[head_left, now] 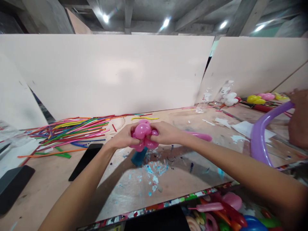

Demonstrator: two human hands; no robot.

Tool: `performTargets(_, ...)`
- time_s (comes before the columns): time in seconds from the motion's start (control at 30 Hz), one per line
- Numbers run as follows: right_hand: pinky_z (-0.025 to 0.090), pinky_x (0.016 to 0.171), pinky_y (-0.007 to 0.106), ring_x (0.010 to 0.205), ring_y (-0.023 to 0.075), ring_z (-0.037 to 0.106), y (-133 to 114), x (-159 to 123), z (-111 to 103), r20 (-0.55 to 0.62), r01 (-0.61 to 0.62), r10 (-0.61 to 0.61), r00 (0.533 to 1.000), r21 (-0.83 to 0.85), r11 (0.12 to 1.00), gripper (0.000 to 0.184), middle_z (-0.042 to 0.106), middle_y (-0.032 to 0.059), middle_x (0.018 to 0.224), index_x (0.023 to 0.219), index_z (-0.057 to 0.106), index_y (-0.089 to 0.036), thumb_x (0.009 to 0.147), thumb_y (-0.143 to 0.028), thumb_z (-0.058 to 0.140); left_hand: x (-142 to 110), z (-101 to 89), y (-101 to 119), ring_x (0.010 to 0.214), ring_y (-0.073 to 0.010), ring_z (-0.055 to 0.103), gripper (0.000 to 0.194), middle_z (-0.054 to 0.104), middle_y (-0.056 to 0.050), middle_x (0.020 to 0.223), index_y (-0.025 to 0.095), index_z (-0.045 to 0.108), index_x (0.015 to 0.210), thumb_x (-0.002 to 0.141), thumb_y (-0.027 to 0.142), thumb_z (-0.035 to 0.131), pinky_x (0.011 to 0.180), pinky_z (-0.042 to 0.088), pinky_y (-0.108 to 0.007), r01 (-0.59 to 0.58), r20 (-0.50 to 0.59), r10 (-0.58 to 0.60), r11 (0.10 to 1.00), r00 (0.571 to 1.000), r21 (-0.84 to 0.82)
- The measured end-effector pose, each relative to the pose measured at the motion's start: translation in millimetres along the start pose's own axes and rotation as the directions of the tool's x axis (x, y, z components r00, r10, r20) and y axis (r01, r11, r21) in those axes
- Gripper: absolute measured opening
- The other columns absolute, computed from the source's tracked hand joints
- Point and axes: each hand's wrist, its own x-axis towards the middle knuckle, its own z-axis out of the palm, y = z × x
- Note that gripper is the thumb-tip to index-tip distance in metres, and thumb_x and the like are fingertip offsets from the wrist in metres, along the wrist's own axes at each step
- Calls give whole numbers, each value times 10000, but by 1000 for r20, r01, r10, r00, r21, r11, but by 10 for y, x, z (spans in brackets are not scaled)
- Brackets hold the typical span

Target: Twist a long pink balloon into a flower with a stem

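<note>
A pink twisted balloon [142,131] with several round bubbles is held between my two hands above the middle of the table. My left hand [123,136] grips it from the left, fingers closed on the bubbles. From the right, my right hand [166,133] is closed on the same balloon. A thin pink balloon length [199,136] shows beyond my right forearm; whether it joins the held bubbles is hidden. Just below the balloon is a blue object [139,157], its upper part covered.
Loose uninflated balloons [77,131] lie at the left, near a black phone-like slab [86,161] and a dark box [15,189]. At the right, another person's hand [298,118] is by a purple balloon [258,138]. Plastic bottles [205,100] stand behind. Balloons [226,208] fill the space below the table edge.
</note>
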Motion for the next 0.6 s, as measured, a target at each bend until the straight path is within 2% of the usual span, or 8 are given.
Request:
performTargets(0.1, 421, 698, 268, 816, 190, 604, -2, 8, -12, -10, -13, 14, 1000, 55, 998, 289, 688, 77, 977, 1006, 644, -155, 751, -248, 543, -1, 30, 7, 1025, -246, 609, 709, 637, -80, 1181, 181, 523, 1305, 605, 95, 601, 898, 488, -396, -44, -11, 44, 999, 999, 29)
performTargets(0.2, 419, 696, 267, 802, 187, 604, 19, 29, -9, -54, -28, 31, 998, 65, 998, 289, 692, 71, 968, 1006, 652, -166, 755, -251, 539, -1, 93, 13, 1156, -274, 548, 745, 528, -109, 1338, 214, 471, 1341, 627, 155, 678, 972, 457, -424, -94, -145, 118, 982, 982, 161)
performTargets(0.27, 413, 672, 267, 758, 181, 599, 48, 46, -7, -93, -57, 62, 994, 54, 997, 274, 697, 65, 924, 984, 661, -172, 760, -266, 535, 3, 137, 3, 1208, -293, 508, 824, 398, -134, 1442, 224, 407, 1373, 623, 233, 748, 980, 461, -432, -107, -305, 175, 968, 936, 227)
performTargets(0.33, 410, 658, 266, 730, 178, 593, 78, 57, -10, -158, -77, 86, 984, 59, 995, 263, 698, 60, 885, 963, 667, -171, 756, -258, 532, 10, 170, -21, 1206, -303, 507, 920, 304, -146, 1489, 241, 345, 1399, 601, 308, 798, 957, 482, -435, -121, -472, 212, 969, 856, 215)
performTargets(0.37, 411, 657, 264, 730, 178, 594, 88, 58, -12, -199, -77, 90, 976, 74, 994, 265, 698, 58, 879, 964, 668, -169, 750, -245, 532, 14, 180, -38, 1195, -306, 514, 973, 306, -148, 1485, 249, 317, 1411, 582, 331, 819, 950, 487, -437, -137, -525, 213, 974, 824, 181)
performTargets(0.4, 414, 662, 262, 736, 178, 596, 94, 56, -12, -242, -71, 92, 966, 96, 993, 271, 699, 55, 880, 972, 668, -170, 746, -231, 531, 18, 186, -56, 1186, -307, 522, 1023, 340, -148, 1462, 255, 290, 1425, 563, 343, 835, 950, 485, -440, -148, -550, 198, 980, 811, 134)
performTargets(0.5, 423, 670, 260, 743, 176, 602, 77, 34, 5, -328, -39, 92, 940, 166, 985, 276, 701, 43, 877, 988, 674, -174, 758, -216, 528, 29, 186, -113, 1183, -315, 526, 1143, 461, -141, 1362, 241, 236, 1458, 511, 337, 871, 978, 457, -440, -115, -547, 98, 993, 831, 5)
performTargets(0.6, 432, 687, 265, 758, 177, 610, 18, 14, 29, -365, -6, 95, 926, 237, 971, 252, 702, 41, 874, 972, 682, -170, 790, -229, 518, 45, 202, -165, 1173, -305, 535, 1109, 517, -126, 1302, 222, 277, 1445, 515, 339, 869, 986, 446, -430, -117, -588, 42, 989, 808, -90)
